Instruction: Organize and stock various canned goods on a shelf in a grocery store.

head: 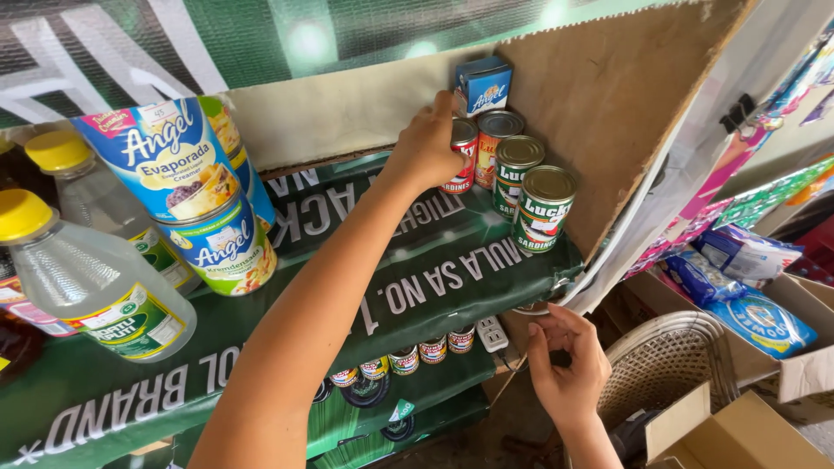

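Cans are standing in a short row on a green-covered shelf (452, 260), running from about twelve o'clock toward three o'clock against a brown board wall (608, 104). The left hand (426, 148) is reaching up across the shelf and wrapping its grip around the red-labelled can (460, 156) at the back of that row, fingers curling over the lid and side. Just beside it, toward three o'clock, an orange-labelled can (493, 143) is standing upright, and two green-labelled cans (514, 174) (543, 208) are sitting nearer the shelf edge. A small blue carton (483, 84) is perching on top of the back cans. The right hand (569, 365) is hanging below the shelf at about five o'clock, fingers loosely curled and narrow; whether it is holding anything, I cannot tell.

At nine o'clock, two tall blue-and-white cans (174, 165) are being stacked one on the other, and clear bottles with yellow caps (87, 287) are lying beside them, filled with a pale liquid. On the lower shelf at six o'clock, a row of small cans (408, 358) is lining up. A woven basket (669, 365) and cardboard boxes (730, 434) are sitting at four o'clock.
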